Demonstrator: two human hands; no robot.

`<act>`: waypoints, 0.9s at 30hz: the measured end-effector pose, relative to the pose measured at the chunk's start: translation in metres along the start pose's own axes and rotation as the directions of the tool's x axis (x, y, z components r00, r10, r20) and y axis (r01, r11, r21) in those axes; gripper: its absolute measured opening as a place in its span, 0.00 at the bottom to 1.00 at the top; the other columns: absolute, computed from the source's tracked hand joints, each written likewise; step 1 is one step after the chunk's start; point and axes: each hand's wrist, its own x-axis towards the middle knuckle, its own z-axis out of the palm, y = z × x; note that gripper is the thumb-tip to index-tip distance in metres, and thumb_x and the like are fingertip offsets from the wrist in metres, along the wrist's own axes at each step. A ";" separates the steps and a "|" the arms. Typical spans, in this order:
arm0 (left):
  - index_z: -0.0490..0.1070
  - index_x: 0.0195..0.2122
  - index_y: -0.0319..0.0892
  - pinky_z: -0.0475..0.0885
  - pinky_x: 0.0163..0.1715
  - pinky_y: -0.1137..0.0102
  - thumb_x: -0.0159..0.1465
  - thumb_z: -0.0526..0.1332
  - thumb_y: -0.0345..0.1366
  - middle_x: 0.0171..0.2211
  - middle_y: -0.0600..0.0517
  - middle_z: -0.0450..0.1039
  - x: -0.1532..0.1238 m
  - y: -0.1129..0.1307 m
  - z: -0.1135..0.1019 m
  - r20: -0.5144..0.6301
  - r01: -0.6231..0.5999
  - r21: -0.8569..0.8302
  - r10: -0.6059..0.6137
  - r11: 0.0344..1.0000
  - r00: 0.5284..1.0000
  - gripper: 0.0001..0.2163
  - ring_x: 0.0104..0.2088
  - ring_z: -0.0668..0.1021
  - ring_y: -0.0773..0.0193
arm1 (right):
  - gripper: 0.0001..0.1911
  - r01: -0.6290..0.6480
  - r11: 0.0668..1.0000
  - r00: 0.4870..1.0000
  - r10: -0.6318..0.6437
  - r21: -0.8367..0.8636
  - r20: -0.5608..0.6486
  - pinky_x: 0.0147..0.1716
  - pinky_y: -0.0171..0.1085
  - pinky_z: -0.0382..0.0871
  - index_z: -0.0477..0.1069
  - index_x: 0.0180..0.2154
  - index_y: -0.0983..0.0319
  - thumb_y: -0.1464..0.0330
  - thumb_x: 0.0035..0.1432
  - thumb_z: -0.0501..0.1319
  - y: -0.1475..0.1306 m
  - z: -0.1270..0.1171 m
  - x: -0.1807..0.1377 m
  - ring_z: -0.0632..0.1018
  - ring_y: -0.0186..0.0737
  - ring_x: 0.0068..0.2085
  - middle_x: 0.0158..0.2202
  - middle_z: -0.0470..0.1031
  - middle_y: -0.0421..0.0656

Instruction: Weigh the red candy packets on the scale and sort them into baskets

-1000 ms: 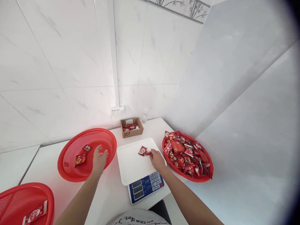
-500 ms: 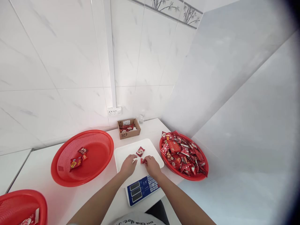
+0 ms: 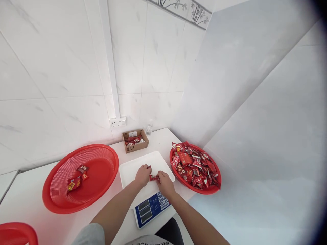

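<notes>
Over the white weighing tray [image 3: 131,173] of the scale are both of my hands. My left hand [image 3: 142,176] is closed on a red snack packet, and just a corner of that packet [image 3: 149,167] shows past the fingertips. A second small red snack packet [image 3: 153,177] is pinched at its right end by my right hand [image 3: 165,182]. That packet lies level between the two hands, low over the tray. In front of the tray, the scale's blue panel [image 3: 151,208] with displays and number keys sits partly under my wrists.
To the right stands a red basket [image 3: 214,191] heaped with red packets [image 3: 195,165]. A large red basket [image 3: 107,177] with a few packets is at left, another red basket [image 3: 20,231] at lower left. Behind the tray are a cardboard box [image 3: 138,146] and a clear glass [image 3: 149,128].
My left hand has taken hold of the packet that lay on the tray. My right hand still holds its packet, which now shows more. The camera has turned slightly right.
</notes>
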 end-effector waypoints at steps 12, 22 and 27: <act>0.59 0.49 0.46 0.68 0.34 0.69 0.54 0.62 0.37 0.34 0.52 0.69 -0.072 -0.012 -0.026 0.049 0.204 -0.865 -0.327 0.458 0.944 0.22 0.31 0.73 0.67 | 0.08 0.026 0.997 0.999 -0.027 0.066 0.027 0.40 0.37 0.59 0.69 0.34 0.61 0.74 0.51 0.54 -0.005 0.014 0.012 0.68 0.42 0.41 0.37 0.71 0.44; 0.67 0.42 0.42 0.65 0.32 0.71 0.50 0.63 0.47 0.32 0.51 0.69 -0.095 -0.008 -0.037 0.059 0.201 -0.938 -0.440 0.283 0.896 0.21 0.28 0.70 0.69 | 0.12 -0.119 0.778 0.992 0.114 0.617 0.047 0.42 0.40 0.64 0.65 0.35 0.61 0.67 0.45 0.58 -0.025 0.005 0.016 0.73 0.41 0.38 0.35 0.72 0.42; 0.68 0.37 0.41 0.66 0.33 0.71 0.53 0.57 0.55 0.29 0.53 0.67 -0.093 0.013 -0.034 0.203 0.308 -0.891 -0.315 0.334 0.927 0.21 0.30 0.69 0.69 | 0.11 -0.040 0.695 0.997 -0.022 0.718 0.077 0.39 0.37 0.65 0.65 0.33 0.60 0.65 0.44 0.60 -0.053 -0.013 0.006 0.72 0.38 0.36 0.33 0.72 0.40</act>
